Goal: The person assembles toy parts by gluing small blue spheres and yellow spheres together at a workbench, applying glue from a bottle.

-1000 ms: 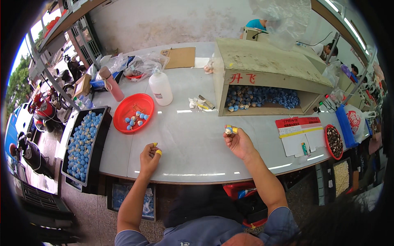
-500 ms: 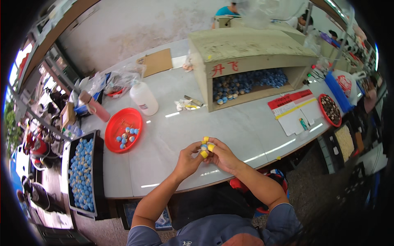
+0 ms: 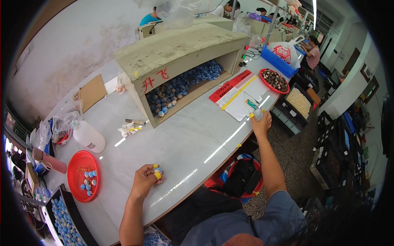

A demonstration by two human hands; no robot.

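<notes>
My left hand (image 3: 143, 180) is closed over the table, its fingertips wrapped in yellow tape. It pinches a small blue-and-white ball (image 3: 159, 171), partly hidden by the fingers. Stretched out to the right, at the table's front edge, my right hand (image 3: 262, 124) has closed on a small pale, translucent object (image 3: 257, 113), perhaps a little bottle; its exact kind is unclear. Beside it, a green lighter-like item (image 3: 251, 104) lies on white sheets with a red-and-yellow header (image 3: 238, 95). More blue-and-white balls (image 3: 88, 180) lie in a red bowl to the left.
A beige open-fronted box (image 3: 176, 49) full of blue pieces stands behind. At the left are a white bottle (image 3: 89, 137), a pink flask (image 3: 51, 160) and a black crate (image 3: 78, 223) of blue balls. A red bowl of brown pieces (image 3: 275, 80) and a blue tray (image 3: 281, 61) stand far right.
My hands, together before, are now apart. The right has reached far right and holds the pale object; the left keeps the ball. The whole view has turned to the right.
</notes>
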